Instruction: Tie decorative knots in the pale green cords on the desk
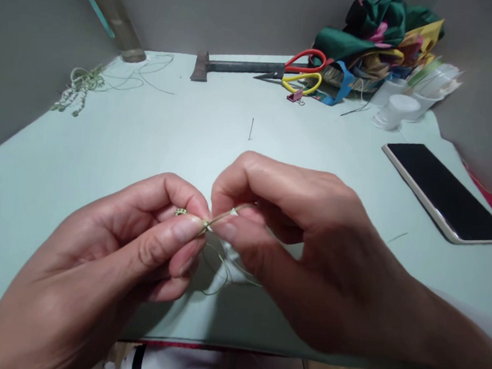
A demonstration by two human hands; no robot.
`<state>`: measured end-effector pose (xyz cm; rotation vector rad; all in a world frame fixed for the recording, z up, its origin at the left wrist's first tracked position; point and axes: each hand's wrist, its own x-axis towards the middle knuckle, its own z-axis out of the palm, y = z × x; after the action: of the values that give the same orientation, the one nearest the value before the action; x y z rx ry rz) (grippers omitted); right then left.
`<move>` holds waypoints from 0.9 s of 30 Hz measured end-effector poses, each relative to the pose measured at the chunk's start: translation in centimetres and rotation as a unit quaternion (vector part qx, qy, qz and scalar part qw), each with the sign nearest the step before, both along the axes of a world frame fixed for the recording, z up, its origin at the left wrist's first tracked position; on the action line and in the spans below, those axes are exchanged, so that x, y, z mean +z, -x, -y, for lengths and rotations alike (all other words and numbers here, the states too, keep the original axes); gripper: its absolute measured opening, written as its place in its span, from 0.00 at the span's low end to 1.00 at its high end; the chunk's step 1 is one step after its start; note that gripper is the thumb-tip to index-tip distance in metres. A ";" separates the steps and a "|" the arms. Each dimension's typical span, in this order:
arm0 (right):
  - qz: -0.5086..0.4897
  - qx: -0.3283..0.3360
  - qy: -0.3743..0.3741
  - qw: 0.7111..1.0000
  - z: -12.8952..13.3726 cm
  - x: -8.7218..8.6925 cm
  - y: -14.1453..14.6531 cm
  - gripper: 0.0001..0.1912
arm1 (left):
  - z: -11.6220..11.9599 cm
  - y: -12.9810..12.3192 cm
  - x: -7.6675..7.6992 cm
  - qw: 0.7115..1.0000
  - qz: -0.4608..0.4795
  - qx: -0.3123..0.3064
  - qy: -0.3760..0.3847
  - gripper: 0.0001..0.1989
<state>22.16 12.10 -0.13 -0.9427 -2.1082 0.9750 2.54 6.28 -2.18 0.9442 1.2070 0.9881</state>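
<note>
Pinching is all that holds the thin green cord point(221, 217), lower centre of the frame, between the hands. Left hand point(106, 247): grip shut, thumb tip on fingers, cord at the crossing, small braided bit point(180, 212) poking out behind the thumb. Right hand point(318, 242): grip nearly shut, thumb under the cord, fingers curled over.

Risks, near to far. Loose loops point(226, 274) dangle under the fingertips; a finger or wrist move could snag or tangle them. Cord is thin, so a slack left thumb might let the crossing slip; uneven pull might skew it. Needle or pin point(251, 129), centre, on the tabletop point(148, 124) just beyond the right knuckles: a forward reach risks a prick or knocking it. Scissors point(304, 77), upper centre, lie with blades near the hammer point(239, 67); a careless grab could nick.

Can't see: right fingertips behind the thumb, cord path inside the left palm, what the white bits at the crossing are. Pale thing under the loops, unclear. Smartphone point(447, 190), right, screen dark. Fabric pile point(386, 33), upper right, hides whatever's beneath. Tube point(118, 21), upper left, cut off by the frame top.
</note>
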 end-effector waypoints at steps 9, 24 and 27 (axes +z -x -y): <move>-0.051 0.009 -0.073 0.996 -0.3 -1.4 -0.8 0.14 | 0.1 -0.3 0.0 1.000 0.004 0.005 -0.001 0.11; -0.185 -0.043 0.102 0.976 1.1 -2.5 1.3 0.18 | 1.0 -2.1 -0.2 0.954 -0.242 0.092 -0.154 0.12; -0.194 -0.078 0.065 0.976 1.3 -2.6 1.2 0.17 | 1.1 -1.8 -0.5 0.958 -0.233 0.096 -0.141 0.10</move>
<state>20.98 10.82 -2.69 -0.8820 -1.6382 1.1232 4.34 5.19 -2.67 1.3566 1.6003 1.1492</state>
